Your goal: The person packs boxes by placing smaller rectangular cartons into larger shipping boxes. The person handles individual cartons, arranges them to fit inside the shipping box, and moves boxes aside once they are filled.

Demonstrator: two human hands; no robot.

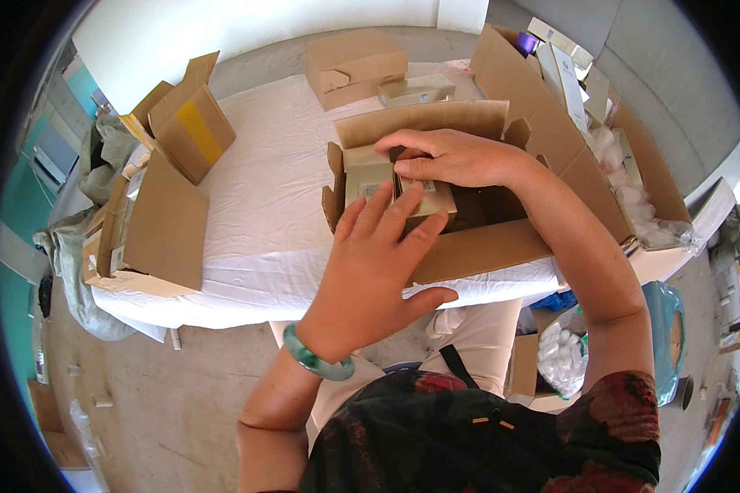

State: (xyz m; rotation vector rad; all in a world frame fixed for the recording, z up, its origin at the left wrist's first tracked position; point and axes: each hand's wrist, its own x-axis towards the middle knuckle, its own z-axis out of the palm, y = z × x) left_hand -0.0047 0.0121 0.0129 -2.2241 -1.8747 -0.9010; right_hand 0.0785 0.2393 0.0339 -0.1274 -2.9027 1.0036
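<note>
An open cardboard box (490,246) sits before me on the cloth-covered table, flaps folded outward. Pale gold small cartons stand in its left part: one carton (361,179) at the left and another carton (439,202) beside it, each with a printed code on top. My left hand (370,265), fingers spread, reaches over the near side of these cartons; whether its fingertips touch them is unclear. From the right, my right hand (453,157) arches over the cartons' far side, thumb and index finger apart. Some of its fingers are hidden, so a grip cannot be made out.
To the left stand an open carton (166,228) of packed boxes and a yellow-taped carton (197,132). Behind are a closed cardboard box (357,61) and a pale flat box (416,91). A large carton (530,105) at right holds boxes and plastic wrap.
</note>
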